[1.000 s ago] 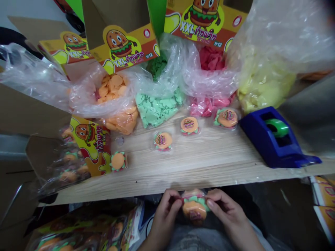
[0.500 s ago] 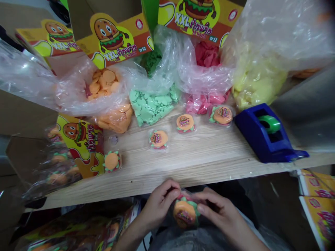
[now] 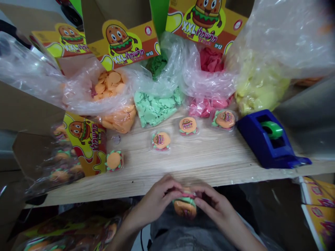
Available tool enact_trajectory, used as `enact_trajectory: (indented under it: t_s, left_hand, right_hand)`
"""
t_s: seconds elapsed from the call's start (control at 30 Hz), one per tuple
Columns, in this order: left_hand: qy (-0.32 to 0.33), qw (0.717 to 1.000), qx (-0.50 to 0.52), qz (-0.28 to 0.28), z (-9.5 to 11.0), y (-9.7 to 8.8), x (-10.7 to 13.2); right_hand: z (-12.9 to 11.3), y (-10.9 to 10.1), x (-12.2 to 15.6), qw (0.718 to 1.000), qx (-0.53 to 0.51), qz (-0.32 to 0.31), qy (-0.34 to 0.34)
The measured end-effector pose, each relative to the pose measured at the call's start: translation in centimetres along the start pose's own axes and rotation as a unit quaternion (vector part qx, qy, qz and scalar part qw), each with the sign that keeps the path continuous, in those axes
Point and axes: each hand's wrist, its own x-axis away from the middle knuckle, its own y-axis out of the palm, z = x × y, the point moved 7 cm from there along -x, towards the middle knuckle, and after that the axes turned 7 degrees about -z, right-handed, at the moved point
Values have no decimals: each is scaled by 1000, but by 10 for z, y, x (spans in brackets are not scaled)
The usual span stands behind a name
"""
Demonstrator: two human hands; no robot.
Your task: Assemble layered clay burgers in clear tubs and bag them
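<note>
**Left hand [image 3: 154, 202] and right hand [image 3: 217, 204] grip burger marshmallow [image 3: 185, 208] just off the table edge**

Light wood table [image 3: 183, 167] runs across the view, person's grey trousers [image 3: 188, 237] below it. Three yellow-orange display boxes [image 3: 123, 43] stand along the far side, printed with a cartoon burger and "XXL". In front of them, open clear plastic bags hold loose candy pieces: orange pieces [image 3: 112, 83], green pieces [image 3: 154, 108], pink pieces [image 3: 205, 108], yellow pieces [image 3: 261, 87]. Far left, a cardboard box [image 3: 31, 157] holds a clear bag of wrapped burgers [image 3: 60, 167], with a yellow printed card [image 3: 86, 144] beside it. Lower left, below the table edge, more burger packs [image 3: 70, 232] are piled up. Lower right, printed box flats [image 3: 318, 223] are stacked.

On the table at right sits a blue tape dispenser [image 3: 264, 141] with a green tape roll [image 3: 272, 130]. Four small burger marshmallows lie apart in a loose row, well clear of the hands: first burger [image 3: 114, 161], second burger [image 3: 161, 140], third burger [image 3: 187, 125], fourth burger [image 3: 224, 119]. A small clear disc [image 3: 115, 139] lies near the first; too small to tell what it is.

Both hands are closed on the held burger, fingers curled over its top edge from either side, orange bun showing underneath. Fingers hide most of the top. It sits in front of the table edge, above the lap, touching neither table nor other items.
</note>
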Motion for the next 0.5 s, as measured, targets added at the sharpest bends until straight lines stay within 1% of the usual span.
enact_trajectory:
  t_s: [0.03, 0.07, 0.17, 0.27, 0.4, 0.5]
  left_hand:
    - [-9, 1000, 17, 5, -4, 2, -1]
    - [-22, 999, 41, 21, -10, 3, -2]
    - [-65, 988, 98, 95, -29, 7, 2]
    - [-76, 984, 79, 137, -38, 17, 7]
    - [-68, 986, 62, 140, -35, 26, 6]
    - [-55, 981, 111, 148, -25, 20, 1]
  right_hand:
    - [1, 0, -1, 1000, -3, -5, 6]
    - [2, 0, -2, 1000, -6, -6, 13]
    - [2, -2, -2, 999, -27, -2, 28]
    - [7, -1, 1, 998, -56, -7, 42]
    - [16, -1, 6, 993, -101, -1, 53]
    - [15, -6, 7, 990, -130, 18, 53]
